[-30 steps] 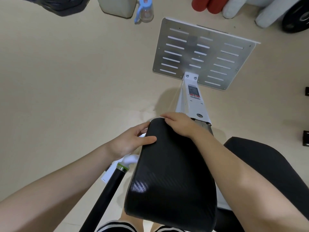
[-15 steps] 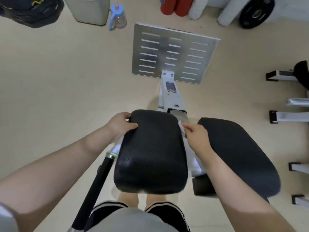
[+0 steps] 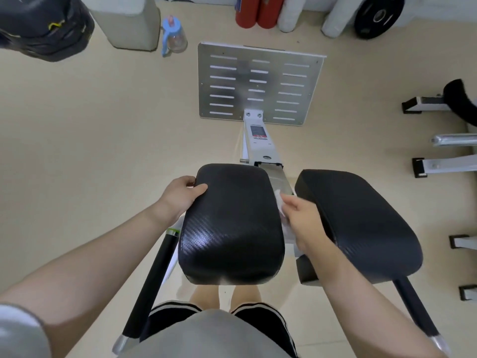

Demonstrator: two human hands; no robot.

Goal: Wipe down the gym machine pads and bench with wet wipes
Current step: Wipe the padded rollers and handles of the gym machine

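A beige floor (image 3: 77,151) carries everything here, and along its far edge stand a pale block (image 3: 126,21), two red cylinders (image 3: 258,11), white rolls (image 3: 291,11) and a black weight plate (image 3: 378,15), with a dark bag (image 3: 44,24) in the far left corner. Nearer, a slotted metal footplate (image 3: 258,83) lies flat on the floor, joined to a white machine beam (image 3: 260,140) that runs toward the person. Two black textured pads sit side by side above that beam: the left pad (image 3: 232,228) in the middle of the view and the right pad (image 3: 361,228) just beside it, a narrow gap between them. A black handle bar (image 3: 154,280) slopes down from under the left pad's left edge. The left hand (image 3: 180,197) grips the far left corner of the left pad, thumb lying on the top face and fingers curled over the edge. The right hand (image 3: 302,218) is in the gap at the left pad's right edge, its fingers bent closed around a white wet wipe (image 3: 279,200), which is pressed against that pad's side. A small blue-handled bottle (image 3: 174,37) stands on the floor by the pale block. White frame legs (image 3: 438,166) lie at the floor's right edge.
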